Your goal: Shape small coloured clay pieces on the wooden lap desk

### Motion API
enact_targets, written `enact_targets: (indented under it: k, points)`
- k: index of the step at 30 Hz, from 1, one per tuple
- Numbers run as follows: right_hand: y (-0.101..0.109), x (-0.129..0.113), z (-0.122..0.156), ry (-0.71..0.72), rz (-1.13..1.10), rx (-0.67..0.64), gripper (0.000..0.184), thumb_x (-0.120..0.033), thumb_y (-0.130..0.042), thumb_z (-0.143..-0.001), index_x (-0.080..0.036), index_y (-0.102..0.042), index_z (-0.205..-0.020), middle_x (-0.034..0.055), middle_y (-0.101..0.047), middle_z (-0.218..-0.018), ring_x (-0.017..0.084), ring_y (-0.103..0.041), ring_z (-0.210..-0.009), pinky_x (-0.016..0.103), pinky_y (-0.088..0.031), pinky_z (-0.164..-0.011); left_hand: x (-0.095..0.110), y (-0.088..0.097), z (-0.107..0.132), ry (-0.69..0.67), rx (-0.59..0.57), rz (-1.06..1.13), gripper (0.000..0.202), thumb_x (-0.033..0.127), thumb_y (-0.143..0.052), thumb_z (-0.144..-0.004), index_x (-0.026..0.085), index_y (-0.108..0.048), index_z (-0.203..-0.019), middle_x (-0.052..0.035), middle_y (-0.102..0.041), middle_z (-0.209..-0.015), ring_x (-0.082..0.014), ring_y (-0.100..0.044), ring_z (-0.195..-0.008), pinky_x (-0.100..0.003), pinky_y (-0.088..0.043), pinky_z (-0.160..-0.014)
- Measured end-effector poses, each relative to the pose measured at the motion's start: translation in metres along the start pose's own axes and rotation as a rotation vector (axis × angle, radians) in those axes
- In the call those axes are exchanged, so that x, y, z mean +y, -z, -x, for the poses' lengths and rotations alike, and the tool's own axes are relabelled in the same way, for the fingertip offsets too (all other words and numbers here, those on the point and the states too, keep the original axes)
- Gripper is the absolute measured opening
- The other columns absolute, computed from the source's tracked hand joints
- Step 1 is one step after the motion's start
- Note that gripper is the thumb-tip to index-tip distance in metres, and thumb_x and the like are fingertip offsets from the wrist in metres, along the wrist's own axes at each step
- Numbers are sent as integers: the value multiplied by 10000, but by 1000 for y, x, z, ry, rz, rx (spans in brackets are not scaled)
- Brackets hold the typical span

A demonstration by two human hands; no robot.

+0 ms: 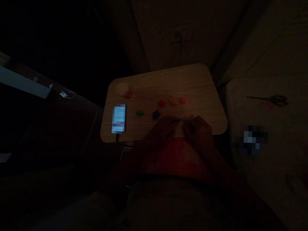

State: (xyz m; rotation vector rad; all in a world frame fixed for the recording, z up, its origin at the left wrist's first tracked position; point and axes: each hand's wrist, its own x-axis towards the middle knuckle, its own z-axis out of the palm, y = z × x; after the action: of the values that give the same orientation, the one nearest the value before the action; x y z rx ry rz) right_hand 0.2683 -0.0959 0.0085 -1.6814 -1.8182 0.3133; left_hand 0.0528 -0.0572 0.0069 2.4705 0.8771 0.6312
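L hand [166, 124] & R hand [200, 130] meet over the table's near edge, R of its middle, fingers bent, fingertips at a small greenish bit [180, 119] btwn them; too dim to tell how far each is closed or which grips it. Just beyond: pink lump [183, 100], orange lump [174, 101], red lump [161, 103]; dark purple lump [156, 114] & green lump [139, 113] further L. Tub [123, 89] nr table's [196, 74] far L corner; lit phone [118, 119], blurred, nr its near L corner. Scissors [278, 100] lie on another surface, past table's R edge.
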Motion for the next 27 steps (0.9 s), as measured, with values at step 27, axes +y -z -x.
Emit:
enact_targets:
  k: [27]
  points:
    - [-5, -11, -10, -86, 22, -6, 277, -295, -508, -1025, -184, -750, -1101, 138, -749, -1090, 261, -674, -913, 340, -420, -680, 2, 0, 8, 99, 143, 41, 300, 181, -509, -1068, 212, -636, -1337, -122, -648, -1398, -256, -626, -1331, -504, -537, -1179]
